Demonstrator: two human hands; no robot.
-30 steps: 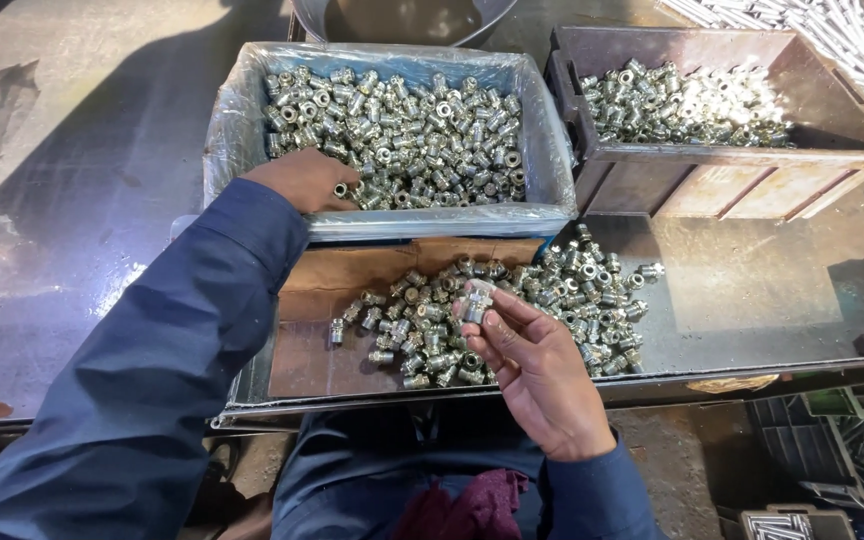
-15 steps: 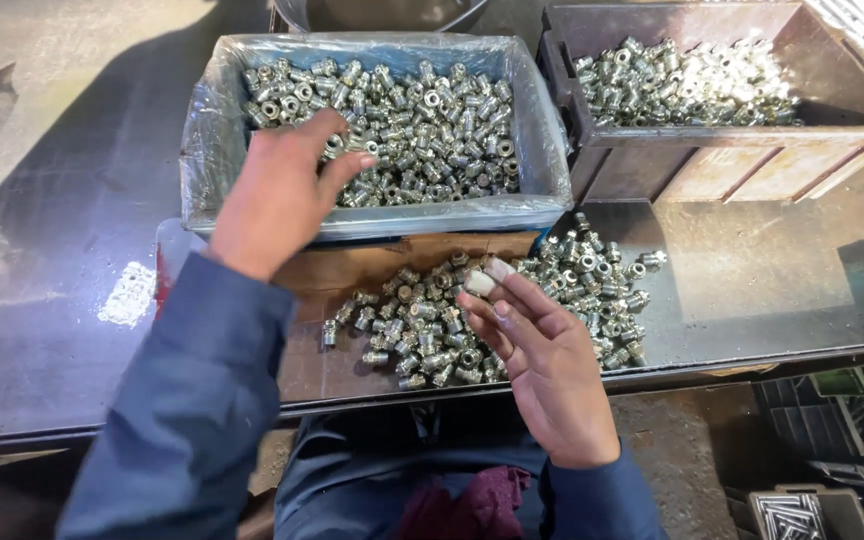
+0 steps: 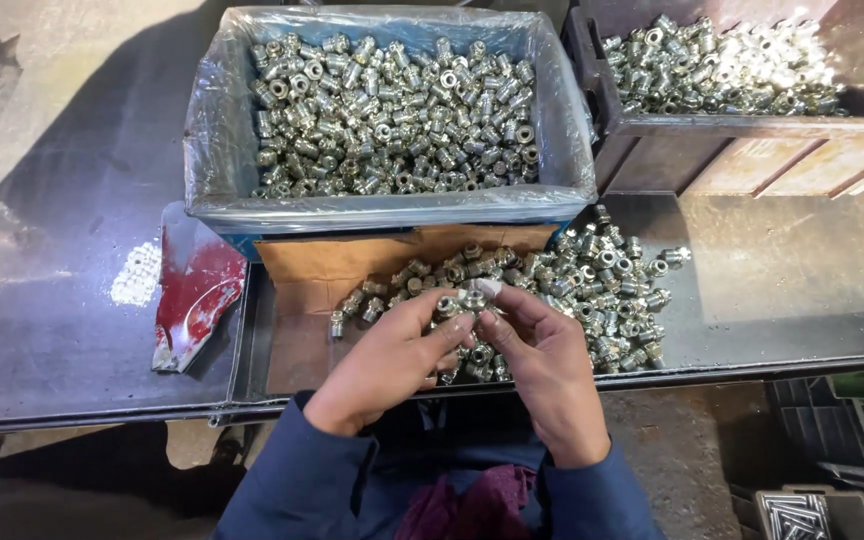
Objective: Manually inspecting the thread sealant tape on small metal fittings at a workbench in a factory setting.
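Both hands meet over the near edge of a loose pile of fittings (image 3: 552,290), small silver-coloured threaded metal pieces lying on the dark worktop (image 3: 782,290). The left hand (image 3: 387,365) comes in from the lower left, fingers curled, thumb and forefinger closed on one fitting (image 3: 446,305). The right hand (image 3: 547,375) comes in from the lower right, its fingertips pinched on a second fitting (image 3: 474,297) just beside the first. The two held pieces are touching or nearly so; which cannot be told. Both are held just above the pile, at its middle front.

Part of the pile rests on a sheet of brown cardboard (image 3: 322,275), which lies under the front of a blue crate (image 3: 392,215). The crate is lined with clear plastic and holds many fittings of the same kind. It stands directly behind the pile. To its right, touching or just beside it, stands a dark bin (image 3: 752,128) also holding fittings.

A red, worn, flat piece (image 3: 197,290) lies on the worktop left of the cardboard. Both sleeves (image 3: 302,480) are dark blue.
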